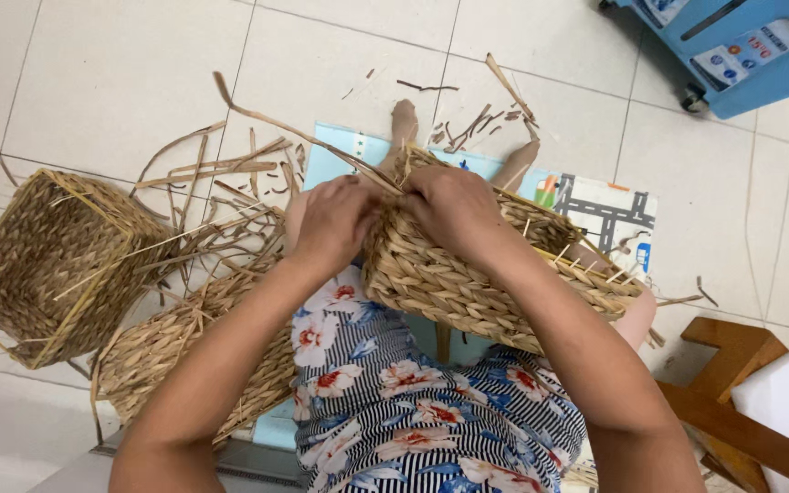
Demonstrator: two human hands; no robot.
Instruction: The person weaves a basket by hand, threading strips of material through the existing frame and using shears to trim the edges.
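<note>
Both hands close on the near rim of a woven seagrass basket that lies across the person's lap. The left hand has its fingers curled tight over the rim's corner, a narrow grip pinching the weave and what looks like a loose strand that runs up and away from the basket toward the top left. The right hand sits just beside it, knuckles up, fingers folded down onto the basket's edge — the two hands nearly touching. Whether the right hand pinches a strand or only presses the weave cannot be told.

The basket rests tilted on a floral striped dress, its far end pointing to the right. Left of the basket, a flat woven panel lies on the floor, and further left stands a finished square basket, open and tipped. Dried strands and scraps are scattered on the tiled floor above these. Under the basket lies a printed play mat — to its lower right, a wooden stool.
</note>
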